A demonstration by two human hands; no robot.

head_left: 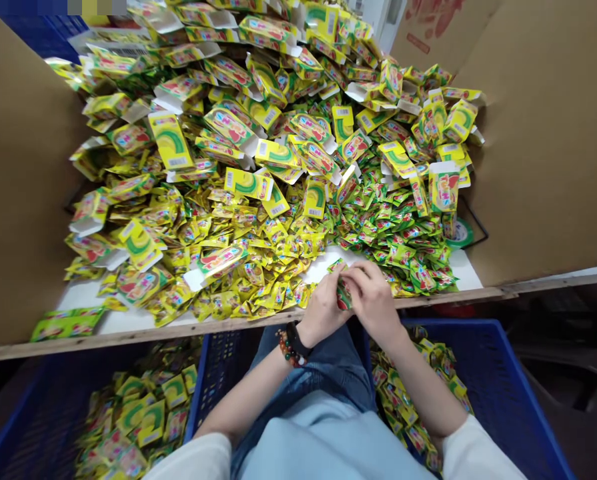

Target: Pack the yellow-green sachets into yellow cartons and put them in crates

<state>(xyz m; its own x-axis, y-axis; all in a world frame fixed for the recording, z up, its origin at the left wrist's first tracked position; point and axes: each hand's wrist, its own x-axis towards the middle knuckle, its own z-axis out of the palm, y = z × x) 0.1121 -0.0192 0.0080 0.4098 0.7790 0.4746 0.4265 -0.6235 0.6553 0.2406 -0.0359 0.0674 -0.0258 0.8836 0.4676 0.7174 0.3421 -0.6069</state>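
Note:
At the table's front edge my left hand [323, 305] and my right hand [374, 301] are close together, fingers closed on small green candy packets [343, 294] with a red fruit print. The fingers cover much of the packets, so their number cannot be told. Just beyond my hands lie a heap of green packets [395, 227] on the right and a heap of yellow packets [278, 243] on the left. Behind them, yellow cartons [225, 123] are piled high, many with open white flaps. One open carton [218, 265] rests on the yellow packets.
Cardboard walls [543, 147] flank the table on both sides. A joined green strip of packets [68, 324] lies at the front left corner. Below the edge, a blue crate [33, 413] on the left and another blue crate [515, 393] on the right hold filled cartons. A tape roll [461, 233] sits at right.

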